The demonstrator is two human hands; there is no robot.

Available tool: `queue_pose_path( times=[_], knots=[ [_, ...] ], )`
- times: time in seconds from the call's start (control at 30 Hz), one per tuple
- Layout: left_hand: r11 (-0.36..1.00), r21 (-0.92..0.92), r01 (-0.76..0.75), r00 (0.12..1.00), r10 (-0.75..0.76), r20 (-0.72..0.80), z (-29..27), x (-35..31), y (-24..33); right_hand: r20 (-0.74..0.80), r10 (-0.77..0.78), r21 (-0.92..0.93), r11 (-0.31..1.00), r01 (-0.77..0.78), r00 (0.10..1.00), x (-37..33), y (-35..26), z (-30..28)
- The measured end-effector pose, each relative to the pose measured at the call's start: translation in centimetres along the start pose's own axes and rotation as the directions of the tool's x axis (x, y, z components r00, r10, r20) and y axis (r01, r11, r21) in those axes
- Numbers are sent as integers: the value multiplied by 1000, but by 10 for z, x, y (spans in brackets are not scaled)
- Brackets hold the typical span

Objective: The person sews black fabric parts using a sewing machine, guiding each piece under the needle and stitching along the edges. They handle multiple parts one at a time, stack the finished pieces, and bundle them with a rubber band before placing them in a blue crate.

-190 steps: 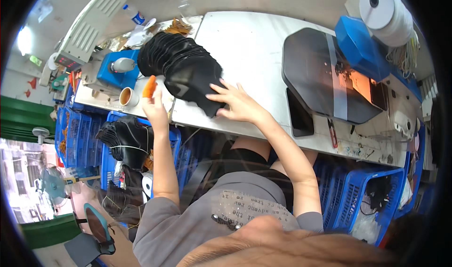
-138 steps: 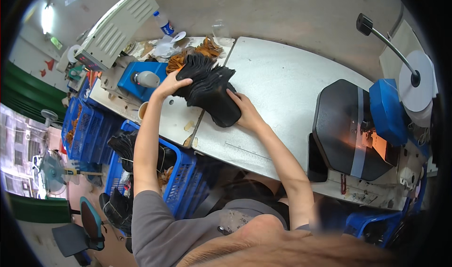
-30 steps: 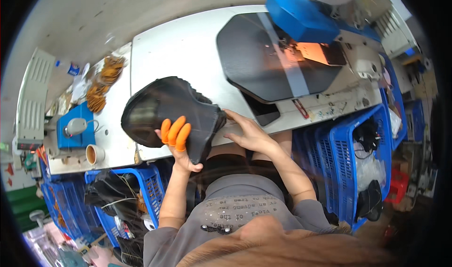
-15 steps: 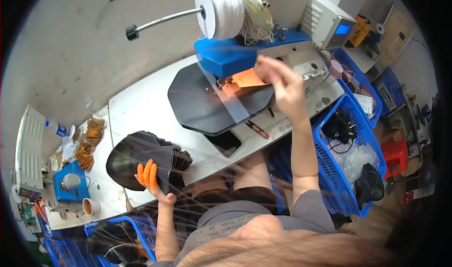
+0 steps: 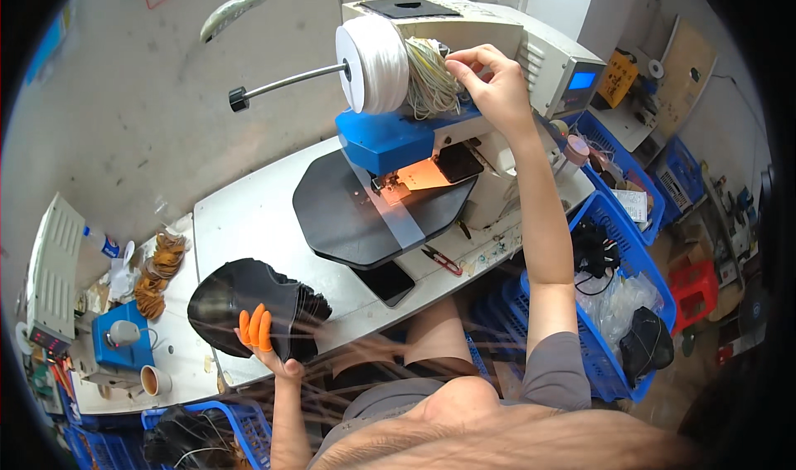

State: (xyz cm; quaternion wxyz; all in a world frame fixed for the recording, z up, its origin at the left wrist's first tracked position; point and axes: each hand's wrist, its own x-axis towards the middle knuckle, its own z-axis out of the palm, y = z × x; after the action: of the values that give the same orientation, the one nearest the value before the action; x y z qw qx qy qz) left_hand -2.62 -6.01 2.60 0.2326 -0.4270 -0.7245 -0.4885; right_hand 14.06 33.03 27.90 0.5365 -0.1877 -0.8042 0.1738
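My left hand point(image 5: 264, 341), with orange finger covers on several fingers, grips a black shoe upper point(image 5: 240, 296) at the table's front left edge. My right hand point(image 5: 493, 80) is raised beside the sewing machine. Its thumb and forefinger pinch at the right edge of a hanging bundle of pale cords point(image 5: 431, 80); the pinched strand is hard to make out. A large white spool point(image 5: 377, 65) sits left of the bundle. Below, the blue machine head point(image 5: 385, 142) stands over a black octagonal plate point(image 5: 332, 213), lit orange near the needle.
On the white table point(image 5: 249, 213) lie a dark phone point(image 5: 385, 283) and red-handled thread snips point(image 5: 442, 261). Brown cord bundles point(image 5: 157, 275) and a paper cup point(image 5: 155, 379) are at left. Blue baskets point(image 5: 638, 258) flank me, holding black shoe parts. A lamp point(image 5: 236, 12) hangs at the back.
My right hand has moved up from beside the machine head to the hanging cords, and its fingers have closed. The left hand still holds the shoe upper. The view has shifted slightly.
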Motion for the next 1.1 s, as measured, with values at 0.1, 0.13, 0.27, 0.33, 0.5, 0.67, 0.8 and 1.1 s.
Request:
queue_pose_path(
  times=[0.1,0.13,0.27,0.33,0.5,0.67,0.8,1.1],
  knots=[
    [1000,19,-5,1000,5,1,-1,1,0,34,22,18,1000,-23,999,5,2,0],
    [1000,18,-5,1000,5,-1,0,1,0,44,37,39,998,-38,998,5,2,-1],
    [1000,20,-4,1000,4,-10,1,0,1,137,62,29,997,-66,989,3,3,-14],
    [1000,23,-6,1000,6,-14,0,0,0,189,67,11,997,-71,980,-1,3,-18],
    [1000,13,-12,1000,12,-12,2,2,2,182,78,-33,997,-73,980,-7,7,-15],
    [1000,13,-9,1000,10,-23,2,1,2,219,115,-2,993,-118,969,-3,9,-17],
    [1000,14,-9,1000,10,-24,2,0,1,286,193,222,940,-261,939,2,8,-22],
    [1000,3,-12,999,12,-31,0,1,2,240,265,489,798,-352,934,28,8,-11]
  ],
)
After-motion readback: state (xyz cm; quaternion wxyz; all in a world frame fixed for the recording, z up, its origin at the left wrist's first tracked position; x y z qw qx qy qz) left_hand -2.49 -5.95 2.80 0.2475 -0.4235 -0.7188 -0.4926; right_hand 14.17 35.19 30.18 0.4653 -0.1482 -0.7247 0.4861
